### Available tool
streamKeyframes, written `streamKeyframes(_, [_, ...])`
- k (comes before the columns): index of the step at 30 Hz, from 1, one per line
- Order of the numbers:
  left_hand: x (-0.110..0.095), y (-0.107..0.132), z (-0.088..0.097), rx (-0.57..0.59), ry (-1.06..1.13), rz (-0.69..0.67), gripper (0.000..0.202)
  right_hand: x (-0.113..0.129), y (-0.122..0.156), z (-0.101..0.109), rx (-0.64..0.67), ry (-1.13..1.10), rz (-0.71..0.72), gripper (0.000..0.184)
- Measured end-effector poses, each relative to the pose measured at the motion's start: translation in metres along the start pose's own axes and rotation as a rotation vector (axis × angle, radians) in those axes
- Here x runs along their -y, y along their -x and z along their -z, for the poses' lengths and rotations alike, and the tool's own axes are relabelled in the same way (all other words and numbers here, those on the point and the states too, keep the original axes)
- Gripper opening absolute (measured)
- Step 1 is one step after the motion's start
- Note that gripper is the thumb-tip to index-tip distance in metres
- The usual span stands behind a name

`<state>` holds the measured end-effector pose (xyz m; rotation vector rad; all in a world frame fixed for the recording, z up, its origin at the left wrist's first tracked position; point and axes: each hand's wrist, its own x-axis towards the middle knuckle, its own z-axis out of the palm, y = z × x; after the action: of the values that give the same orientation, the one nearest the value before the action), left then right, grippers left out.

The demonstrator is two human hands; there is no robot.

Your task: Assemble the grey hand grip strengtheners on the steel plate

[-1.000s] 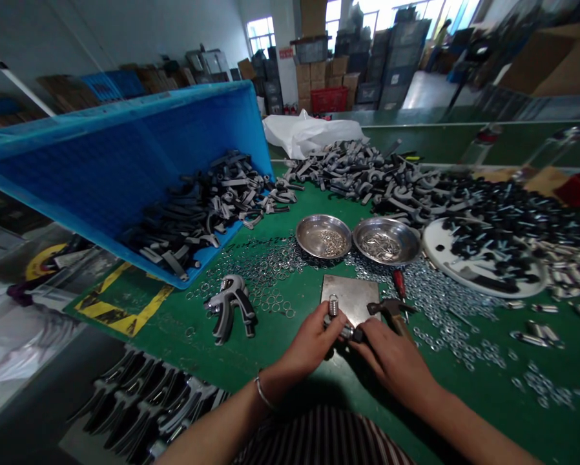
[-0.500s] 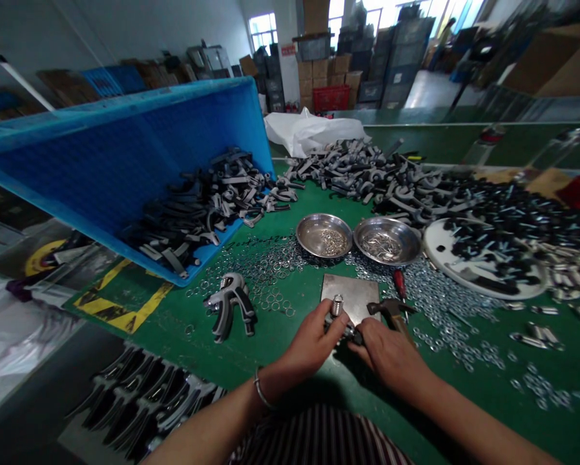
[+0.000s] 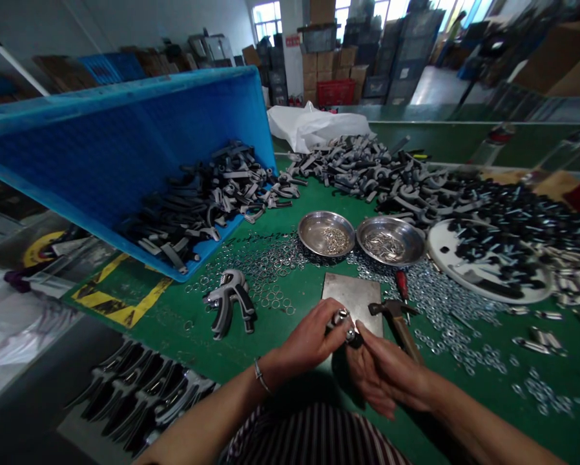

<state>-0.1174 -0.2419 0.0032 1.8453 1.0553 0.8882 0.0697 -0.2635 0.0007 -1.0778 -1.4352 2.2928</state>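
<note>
metal part (image 3: 341, 316) pinched by our left hand (image 3: 314, 336); right hand (image 3: 391, 371), grip unclear; we judge fitting underway, next needing steadiness.

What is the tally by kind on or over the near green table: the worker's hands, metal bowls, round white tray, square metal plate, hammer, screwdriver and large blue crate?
Hands: 2 (left hand, right hand)
Metal bowls: 2
Round white tray: 1
Square metal plate: 1
Hammer: 1
Screwdriver: 1
Large blue crate: 1
Total: 9
</note>
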Motion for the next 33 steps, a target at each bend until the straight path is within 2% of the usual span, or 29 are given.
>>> streamKeyframes(1, [0.003, -0.001, -0.001, -0.011, -0.001, 0.067, 0.022, -0.001, 0.0, 0.004, -0.081, 0.128, 0.037, 0.069])
streamKeyframes(3, [0.01, -0.001, -0.005, -0.058, 0.027, 0.178, 0.025, -0.002, 0.001, 0.011, -0.369, 0.479, 0.167, 0.057])
streamKeyframes(5, [0.013, -0.001, -0.007, -0.094, 0.072, 0.214, 0.027, -0.002, 0.002, 0.015, -0.611, 0.767, 0.29, 0.046])
streamKeyframes(6, [0.013, 0.0, -0.008, -0.097, 0.091, 0.211, 0.027, -0.003, 0.002, 0.014, -0.656, 0.816, 0.321, 0.042])
streamKeyframes(7, [0.012, 0.001, -0.008, -0.091, 0.108, 0.198, 0.027, -0.004, 0.002, 0.012, -0.648, 0.775, 0.323, 0.04])
streamKeyframes(8, [0.011, 0.002, -0.007, -0.078, 0.119, 0.179, 0.026, -0.005, 0.002, 0.01, -0.577, 0.656, 0.295, 0.041])
streamKeyframes(11, [0.006, 0.004, -0.004, -0.023, 0.093, 0.134, 0.026, -0.01, 0.0, 0.002, -0.207, 0.14, 0.084, 0.056])
streamKeyframes(12, [0.005, 0.005, -0.003, -0.009, 0.078, 0.134, 0.026, -0.012, -0.001, 0.001, -0.141, 0.045, 0.043, 0.06])
streamKeyframes(13, [0.005, 0.005, -0.003, -0.005, 0.071, 0.142, 0.027, -0.013, -0.001, 0.0, -0.145, 0.028, 0.049, 0.06])
streamKeyframes(14, [0.006, 0.006, -0.004, -0.01, 0.076, 0.158, 0.027, -0.014, 0.0, 0.0, -0.216, 0.081, 0.095, 0.055])
streamKeyframes(16, [0.007, 0.006, -0.006, -0.038, 0.124, 0.18, 0.029, -0.014, 0.001, 0.0, -0.441, 0.264, 0.236, 0.046])
streamKeyframes(17, [0.007, 0.007, -0.007, -0.049, 0.151, 0.179, 0.03, -0.015, 0.001, 0.0, -0.5, 0.315, 0.273, 0.044])
streamKeyframes(18, [0.008, 0.007, -0.008, -0.051, 0.169, 0.166, 0.03, -0.015, 0.002, 0.0, -0.491, 0.306, 0.266, 0.045])
streamKeyframes(21, [0.007, 0.008, -0.008, 0.004, 0.123, 0.108, 0.03, -0.019, 0.002, -0.001, -0.185, 0.052, 0.072, 0.065])
streamKeyframes(22, [0.007, 0.008, -0.008, 0.024, 0.086, 0.103, 0.029, -0.019, 0.002, -0.001, -0.133, 0.009, 0.032, 0.068])
streamKeyframes(23, [0.007, 0.007, -0.008, 0.028, 0.054, 0.11, 0.029, -0.019, 0.002, 0.0, -0.151, 0.035, 0.04, 0.066])
streamKeyframes(26, [0.009, 0.007, -0.009, -0.022, 0.091, 0.161, 0.028, -0.015, 0.005, 0.0, -0.486, 0.38, 0.246, 0.049])
streamKeyframes(27, [0.01, 0.007, -0.01, -0.047, 0.131, 0.164, 0.028, -0.014, 0.005, 0.0, -0.551, 0.454, 0.288, 0.046])
streamKeyframes(28, [0.01, 0.007, -0.011, -0.06, 0.161, 0.152, 0.027, -0.013, 0.006, -0.001, -0.545, 0.458, 0.284, 0.046])
streamKeyframes(31, [0.009, 0.008, -0.011, -0.012, 0.094, 0.076, 0.025, -0.013, 0.006, -0.002, -0.254, 0.219, 0.102, 0.063])
streamKeyframes(32, [0.009, 0.008, -0.011, 0.009, 0.043, 0.071, 0.025, -0.013, 0.006, -0.002, -0.227, 0.196, 0.081, 0.064])
streamKeyframes(33, [0.008, 0.007, -0.011, 0.018, 0.011, 0.086, 0.025, -0.013, 0.006, -0.001, -0.281, 0.24, 0.113, 0.06])
